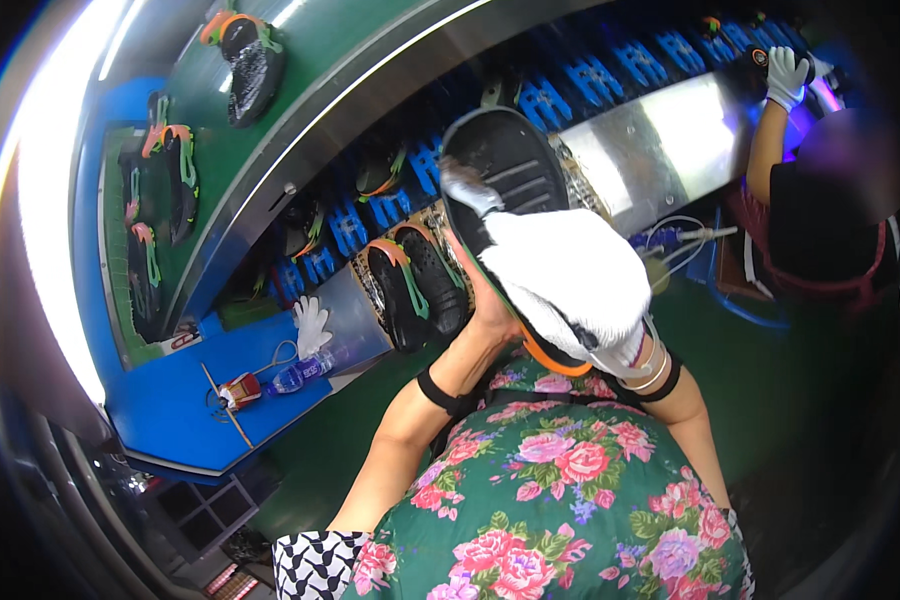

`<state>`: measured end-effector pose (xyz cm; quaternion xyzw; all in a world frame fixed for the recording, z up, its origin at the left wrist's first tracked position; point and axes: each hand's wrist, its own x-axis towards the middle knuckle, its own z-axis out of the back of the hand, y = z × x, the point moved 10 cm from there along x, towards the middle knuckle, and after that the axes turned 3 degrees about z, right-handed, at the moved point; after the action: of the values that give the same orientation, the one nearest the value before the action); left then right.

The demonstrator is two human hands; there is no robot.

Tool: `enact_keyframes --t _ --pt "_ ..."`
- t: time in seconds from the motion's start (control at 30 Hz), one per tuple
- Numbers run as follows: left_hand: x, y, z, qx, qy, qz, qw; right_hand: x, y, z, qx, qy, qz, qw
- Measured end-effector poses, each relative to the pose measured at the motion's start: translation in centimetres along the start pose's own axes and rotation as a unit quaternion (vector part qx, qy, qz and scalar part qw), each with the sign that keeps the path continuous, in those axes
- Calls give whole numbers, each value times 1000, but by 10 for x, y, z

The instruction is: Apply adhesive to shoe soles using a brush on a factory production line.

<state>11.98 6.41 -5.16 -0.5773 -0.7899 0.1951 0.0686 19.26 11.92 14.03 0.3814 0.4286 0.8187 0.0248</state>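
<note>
Forearms (395,440) angle up from below the black shoe (515,160) that I watch through the head camera, both bent at the elbow and meeting at it in front of a floral apron (560,465). I see the left hand (485,300) bare, gripping the shoe along its left rim, with the palm tucked partly under. The right hand (575,275), in a white glove, lies across the shoe's near half, fingers bent forward over its ridged face; a pale, blurred piece (465,187) sits at the fingertips, and I cannot tell whether it is pinched. The shoe is tilted, broad end away from the body, orange strap (558,364) at its near end. Just left of it I find a pair of black clogs (432,282) side by side, leaving a narrow gap to the left hand. Beyond the shoe runs a row of blue racks (345,228), and to its right a shiny metal plate (670,145) close to its edge. Green floor (710,345) spreads right of the shoe, the widest room I have on that side. Well left and below, a blue table (165,410) ends in an angled edge; a bottle (300,373) on it carries pale print, small and skewed in my view.
</note>
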Motion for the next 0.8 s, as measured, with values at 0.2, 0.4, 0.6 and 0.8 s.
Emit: enact_keyframes --t 0.2,0.4,0.6,0.8 --pt "6 -11 43 90 -222 -48 970 0 -11 15 34 -34 -21 999" --pt "11 3 28 9 -125 7 992 10 12 9 -19 -73 73 994" --pt "14 8 16 -102 -34 46 993 3 6 19 -43 -85 60 994" --pt "12 4 4 -222 58 60 972 1 -5 21 25 -71 38 996"
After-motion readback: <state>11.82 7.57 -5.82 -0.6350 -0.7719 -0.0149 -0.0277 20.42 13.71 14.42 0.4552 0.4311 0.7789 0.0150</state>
